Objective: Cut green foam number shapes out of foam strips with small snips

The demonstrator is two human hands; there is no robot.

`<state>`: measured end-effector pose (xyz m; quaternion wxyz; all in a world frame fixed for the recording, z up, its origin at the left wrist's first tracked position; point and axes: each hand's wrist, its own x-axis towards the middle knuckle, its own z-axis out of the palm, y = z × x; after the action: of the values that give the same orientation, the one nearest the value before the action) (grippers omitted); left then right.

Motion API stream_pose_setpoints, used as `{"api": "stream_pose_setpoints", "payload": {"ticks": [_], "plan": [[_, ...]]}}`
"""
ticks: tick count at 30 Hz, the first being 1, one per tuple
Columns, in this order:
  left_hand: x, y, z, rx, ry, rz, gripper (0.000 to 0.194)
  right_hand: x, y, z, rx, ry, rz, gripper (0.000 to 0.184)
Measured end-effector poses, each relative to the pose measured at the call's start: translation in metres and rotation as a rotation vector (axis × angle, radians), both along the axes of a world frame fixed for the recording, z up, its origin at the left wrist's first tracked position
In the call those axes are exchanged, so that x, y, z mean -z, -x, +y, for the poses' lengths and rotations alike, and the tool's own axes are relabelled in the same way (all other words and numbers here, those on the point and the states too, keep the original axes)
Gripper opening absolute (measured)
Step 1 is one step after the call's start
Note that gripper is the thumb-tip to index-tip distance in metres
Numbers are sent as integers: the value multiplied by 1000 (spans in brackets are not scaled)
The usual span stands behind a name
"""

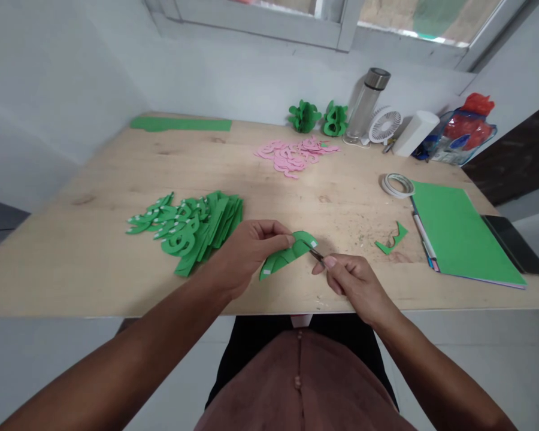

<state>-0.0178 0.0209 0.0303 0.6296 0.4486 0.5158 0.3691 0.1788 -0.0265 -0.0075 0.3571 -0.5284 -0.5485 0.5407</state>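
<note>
Between thumb and fingers, my left hand pinches a green half-round paper piece just above the table's front edge. Small white squares sit near the two ends of that piece. My right hand is closed round a small pair of scissors; its handles are mostly hidden by my fingers. The blades reach into the curved right part of the green paper. Left of my left hand lies a heap of cut green paper pieces, several with white squares on them. A jagged green offcut rests right of the scissors.
Pink paper cutouts lie further back, with two folded green paper shapes behind. A bottle, a small fan and a white roll stand along the wall. Tape and green sheets lie at right.
</note>
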Motion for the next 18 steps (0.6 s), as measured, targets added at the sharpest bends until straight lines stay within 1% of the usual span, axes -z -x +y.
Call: {"api": "stream_pose_setpoints", "payload": {"ticks": [6,13,18], "plan": [[0,0,1,8,2,-8,12,2,2,-2,38,-5,26,50],[-1,0,1,13,-7,34,12,2,4,-1,48,-2,33,51],[0,1,2,27,-11,24,12,1,5,-2,45,14,52,50]]}}
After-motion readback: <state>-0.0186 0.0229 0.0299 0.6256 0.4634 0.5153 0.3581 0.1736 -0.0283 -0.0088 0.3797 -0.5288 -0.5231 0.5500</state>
